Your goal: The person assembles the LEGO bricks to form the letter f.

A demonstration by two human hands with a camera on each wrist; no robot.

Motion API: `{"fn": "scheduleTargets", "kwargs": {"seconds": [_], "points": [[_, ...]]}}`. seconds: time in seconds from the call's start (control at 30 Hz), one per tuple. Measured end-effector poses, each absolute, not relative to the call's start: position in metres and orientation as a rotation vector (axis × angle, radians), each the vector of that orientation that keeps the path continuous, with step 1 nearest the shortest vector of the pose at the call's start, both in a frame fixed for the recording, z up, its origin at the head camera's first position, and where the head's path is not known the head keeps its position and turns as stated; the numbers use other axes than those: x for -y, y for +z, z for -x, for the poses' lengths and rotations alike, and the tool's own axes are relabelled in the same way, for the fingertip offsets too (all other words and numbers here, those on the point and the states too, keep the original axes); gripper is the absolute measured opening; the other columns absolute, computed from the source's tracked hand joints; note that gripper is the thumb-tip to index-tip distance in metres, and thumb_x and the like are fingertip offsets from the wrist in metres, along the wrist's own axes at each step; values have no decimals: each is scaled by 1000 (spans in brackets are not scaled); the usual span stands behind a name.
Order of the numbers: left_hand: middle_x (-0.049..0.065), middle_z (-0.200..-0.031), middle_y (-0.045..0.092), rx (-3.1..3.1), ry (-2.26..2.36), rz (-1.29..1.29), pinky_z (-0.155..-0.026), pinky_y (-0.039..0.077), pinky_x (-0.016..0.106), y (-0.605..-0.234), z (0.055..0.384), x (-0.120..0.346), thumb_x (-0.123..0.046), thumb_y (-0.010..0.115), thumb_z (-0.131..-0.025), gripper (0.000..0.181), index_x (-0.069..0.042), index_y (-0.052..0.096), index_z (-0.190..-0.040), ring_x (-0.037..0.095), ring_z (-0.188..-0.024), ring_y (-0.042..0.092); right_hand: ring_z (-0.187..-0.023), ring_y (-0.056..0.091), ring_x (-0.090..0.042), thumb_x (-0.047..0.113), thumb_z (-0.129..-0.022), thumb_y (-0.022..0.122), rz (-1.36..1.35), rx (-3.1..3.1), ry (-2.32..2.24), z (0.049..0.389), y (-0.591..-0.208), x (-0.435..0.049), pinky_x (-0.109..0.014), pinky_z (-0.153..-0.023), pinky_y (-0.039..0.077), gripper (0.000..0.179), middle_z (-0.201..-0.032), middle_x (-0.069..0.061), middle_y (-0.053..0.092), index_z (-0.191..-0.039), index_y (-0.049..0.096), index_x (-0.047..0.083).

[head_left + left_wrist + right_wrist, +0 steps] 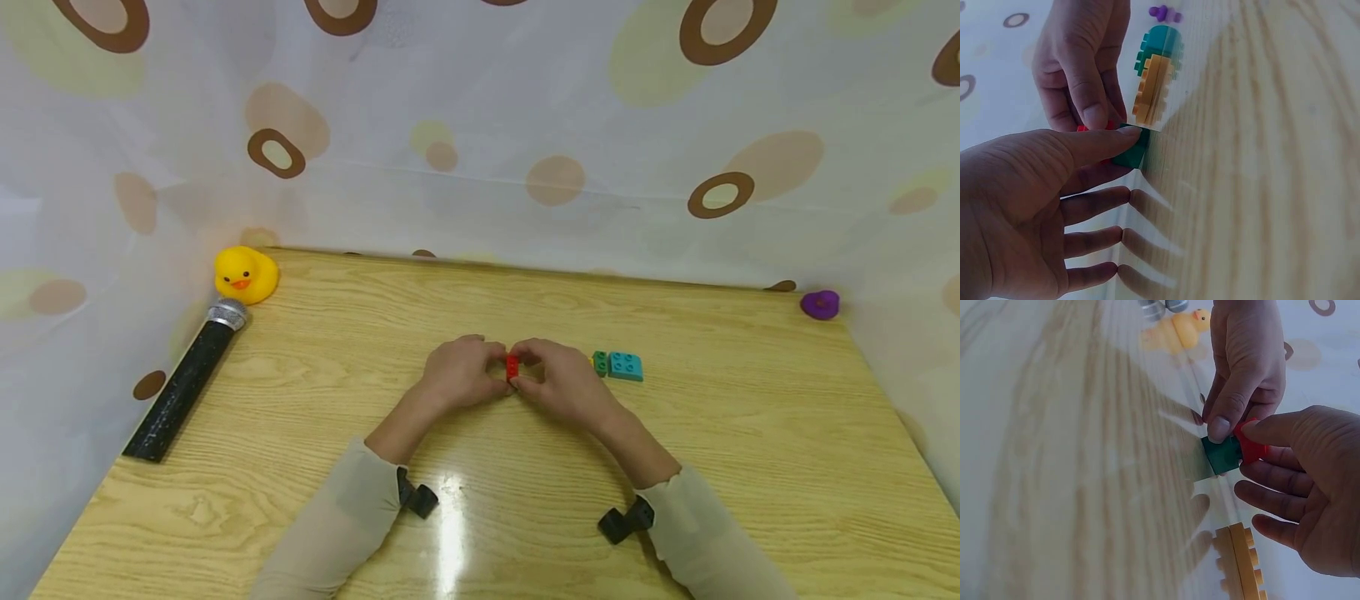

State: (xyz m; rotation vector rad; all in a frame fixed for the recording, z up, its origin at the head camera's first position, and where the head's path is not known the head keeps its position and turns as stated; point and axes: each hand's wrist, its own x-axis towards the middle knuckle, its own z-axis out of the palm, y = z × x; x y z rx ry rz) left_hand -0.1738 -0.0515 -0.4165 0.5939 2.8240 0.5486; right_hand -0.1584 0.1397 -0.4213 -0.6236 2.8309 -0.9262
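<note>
Near the table's middle, both hands meet around a small stack of two toy building blocks. A red block [512, 367] sits on top of a green block [1221, 456]. My left hand [465, 372] pinches the green block between thumb and index finger, its other fingers spread in the left wrist view. My right hand [567, 381] grips the red block with thumb and fingers. In the right wrist view the two blocks touch, and the green one is low at the tabletop. Whether their studs are fully pressed together is hidden by the fingers.
Right of the hands stand a yellow block [1152, 90], another green block [601, 364] and a teal block [626, 367]. A yellow rubber duck [246, 275] and a black microphone [187, 383] lie at the left. A purple toy [821, 305] sits at the far right corner.
</note>
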Motion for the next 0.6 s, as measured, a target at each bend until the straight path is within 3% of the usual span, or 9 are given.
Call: {"fn": "scheduleTargets", "kwargs": {"seconds": [0.6], "points": [[1,-141,64,-2810,566,-580,-96,54,49,-416,174,51,-45,78,-87,51,-24,69,-133,29,-134,57,-93,72,-17,23,-95,73,621,-2879,-830,156,-418,-140,-39,-80,58,31,-109,-3,75,-123,67,13]]}}
